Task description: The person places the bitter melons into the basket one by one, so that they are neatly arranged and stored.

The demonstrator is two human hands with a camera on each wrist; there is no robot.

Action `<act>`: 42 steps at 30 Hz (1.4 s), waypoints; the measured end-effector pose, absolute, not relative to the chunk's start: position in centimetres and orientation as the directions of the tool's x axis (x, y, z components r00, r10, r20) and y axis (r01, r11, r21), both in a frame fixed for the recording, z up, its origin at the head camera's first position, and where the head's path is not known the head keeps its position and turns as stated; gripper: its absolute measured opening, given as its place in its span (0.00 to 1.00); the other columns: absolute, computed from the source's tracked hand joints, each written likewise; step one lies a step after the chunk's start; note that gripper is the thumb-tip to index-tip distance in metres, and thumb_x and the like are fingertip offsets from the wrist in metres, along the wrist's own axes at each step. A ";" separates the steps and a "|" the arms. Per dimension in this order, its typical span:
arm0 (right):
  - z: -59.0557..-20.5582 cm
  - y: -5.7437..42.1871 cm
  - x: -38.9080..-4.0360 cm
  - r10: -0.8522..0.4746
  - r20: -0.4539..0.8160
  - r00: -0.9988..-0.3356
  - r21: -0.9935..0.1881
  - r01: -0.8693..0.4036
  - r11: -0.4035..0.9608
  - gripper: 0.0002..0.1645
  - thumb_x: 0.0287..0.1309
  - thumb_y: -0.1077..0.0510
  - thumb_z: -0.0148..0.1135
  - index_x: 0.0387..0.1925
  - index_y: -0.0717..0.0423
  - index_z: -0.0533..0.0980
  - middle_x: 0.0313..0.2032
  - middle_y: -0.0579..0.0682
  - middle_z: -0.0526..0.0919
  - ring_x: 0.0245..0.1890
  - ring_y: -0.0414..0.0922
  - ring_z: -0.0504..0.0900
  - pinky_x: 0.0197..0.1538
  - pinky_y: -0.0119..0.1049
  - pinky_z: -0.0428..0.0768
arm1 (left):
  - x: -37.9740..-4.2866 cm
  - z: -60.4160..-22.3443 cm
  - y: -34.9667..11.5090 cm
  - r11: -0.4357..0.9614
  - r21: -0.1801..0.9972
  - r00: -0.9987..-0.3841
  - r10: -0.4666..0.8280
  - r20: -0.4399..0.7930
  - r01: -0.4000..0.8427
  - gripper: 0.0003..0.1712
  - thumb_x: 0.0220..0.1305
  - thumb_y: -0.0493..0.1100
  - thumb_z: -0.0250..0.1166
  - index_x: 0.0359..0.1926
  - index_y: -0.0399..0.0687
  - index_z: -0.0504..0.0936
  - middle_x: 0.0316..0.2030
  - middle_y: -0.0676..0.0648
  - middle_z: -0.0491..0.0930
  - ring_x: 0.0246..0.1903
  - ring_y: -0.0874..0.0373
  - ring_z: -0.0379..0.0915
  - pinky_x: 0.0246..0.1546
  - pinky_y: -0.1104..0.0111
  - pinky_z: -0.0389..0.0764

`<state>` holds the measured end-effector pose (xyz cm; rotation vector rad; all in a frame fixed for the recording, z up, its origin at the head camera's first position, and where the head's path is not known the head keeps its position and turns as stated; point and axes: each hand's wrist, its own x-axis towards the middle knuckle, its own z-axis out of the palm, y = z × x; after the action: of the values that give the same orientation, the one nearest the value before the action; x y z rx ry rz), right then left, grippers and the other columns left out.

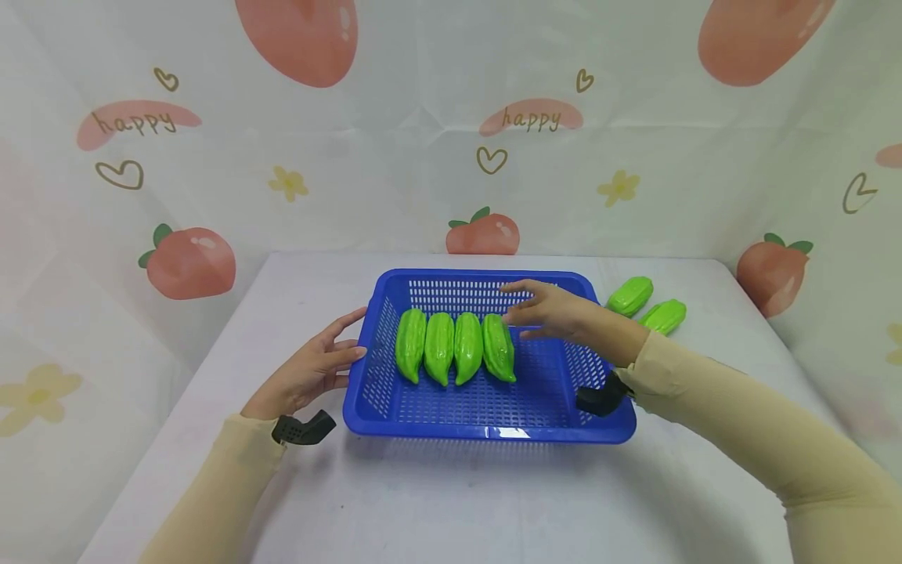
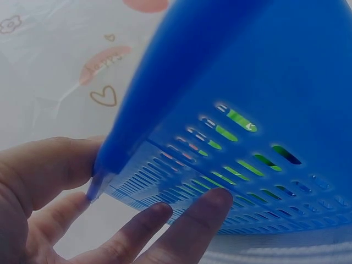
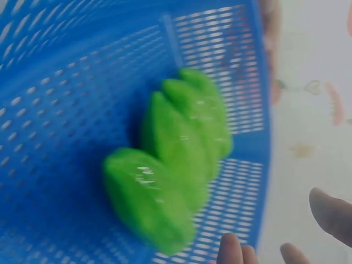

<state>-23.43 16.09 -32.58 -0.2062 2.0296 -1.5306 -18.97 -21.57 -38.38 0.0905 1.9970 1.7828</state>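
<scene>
Presently observe a white table (image 1: 451,501) bearing a blue basket (image 1: 437,428). Record left hand (image 1: 313,370) gripping the basket's left rim; right hand (image 1: 553,308) unclenched, holding nothing, above the basket. Count four green gourds (image 1: 440,348) inside in a row, two more gourds (image 1: 630,296) outside, right.

From the head, looks forward and down from above, far enough back to frame the whole blue basket (image 1: 451,429), the surface (image 1: 451,501) and the backdrop (image 1: 395,157). At the left wrist, faces the basket's outer left wall (image 2: 291,77) from low and very near. At the right wrist, peers closely down inside, turned sideways, sharing with the head view the four green gourds (image 1: 467,345).
</scene>
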 end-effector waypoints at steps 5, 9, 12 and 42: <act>-30.7 17.4 -23.0 -0.483 -0.288 -0.827 -0.944 0.160 0.288 0.38 0.66 0.64 0.54 0.73 0.60 0.51 0.67 0.69 0.59 0.66 0.61 0.64 0.68 0.56 0.65 | -18.9 -38.3 -21.5 0.156 0.956 -0.893 0.344 -0.290 -0.250 0.45 0.67 0.48 0.62 0.76 0.69 0.46 0.67 0.32 0.62 0.47 0.52 0.81 0.48 0.59 0.83; -29.0 19.1 -22.9 -0.491 -0.224 -0.842 -0.957 0.095 0.275 0.36 0.67 0.63 0.53 0.72 0.61 0.52 0.67 0.68 0.61 0.60 0.50 0.71 0.67 0.51 0.68 | -19.0 -38.3 -21.6 0.147 0.956 -0.892 0.349 -0.289 -0.252 0.44 0.67 0.48 0.62 0.76 0.69 0.47 0.65 0.33 0.64 0.47 0.52 0.81 0.48 0.59 0.83; -27.8 20.6 -23.0 -0.476 -0.184 -0.860 -0.963 0.061 0.264 0.34 0.69 0.61 0.52 0.72 0.60 0.53 0.67 0.67 0.61 0.55 0.42 0.75 0.64 0.42 0.74 | -18.9 -38.3 -21.6 0.141 0.957 -0.889 0.354 -0.289 -0.255 0.44 0.67 0.47 0.62 0.76 0.69 0.47 0.64 0.33 0.65 0.47 0.52 0.81 0.49 0.59 0.83; -33.8 36.9 -23.6 -0.125 0.018 -0.992 -0.967 0.015 -0.253 0.14 0.68 0.66 0.51 0.51 0.47 0.70 0.40 0.42 0.83 0.40 0.37 0.84 0.41 0.28 0.83 | -18.9 -38.3 -21.5 0.139 0.955 -0.892 0.342 -0.295 -0.262 0.45 0.67 0.48 0.63 0.75 0.70 0.47 0.66 0.33 0.63 0.47 0.53 0.81 0.49 0.60 0.83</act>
<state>-23.58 36.90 -33.75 -0.1380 1.8636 -2.4148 -18.93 -21.47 -38.27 0.0763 1.9764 1.8030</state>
